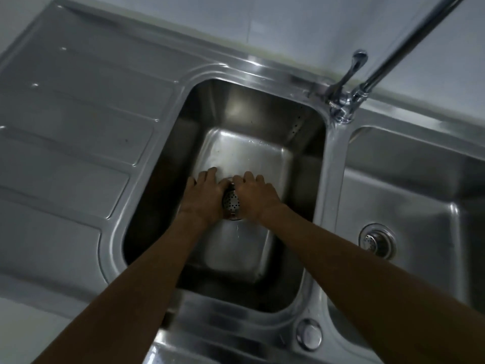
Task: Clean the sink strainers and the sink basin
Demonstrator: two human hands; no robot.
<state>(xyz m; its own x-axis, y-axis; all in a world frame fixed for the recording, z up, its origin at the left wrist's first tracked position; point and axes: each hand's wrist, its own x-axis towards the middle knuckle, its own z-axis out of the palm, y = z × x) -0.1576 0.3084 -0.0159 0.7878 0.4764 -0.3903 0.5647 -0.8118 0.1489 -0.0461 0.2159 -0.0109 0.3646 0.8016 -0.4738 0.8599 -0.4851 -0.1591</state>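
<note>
Both hands, left (203,197) and right (256,197), close their grip around the strainer (232,203) at the drain of the left basin (168,164), apparently freeing it; next it likely needs lifting straight out, while the second strainer (375,240) waits seated.

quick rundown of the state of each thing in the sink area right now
perforated steel strainer in the left basin: at the drain, both hands on it
left hand: grip on the strainer's left side
right hand: grip on its right side
round steel strainer in the right basin: seated in its drain, untouched
chrome swivel tap: no water seen running
deep steel left basin: no standing water, faint marks
</note>
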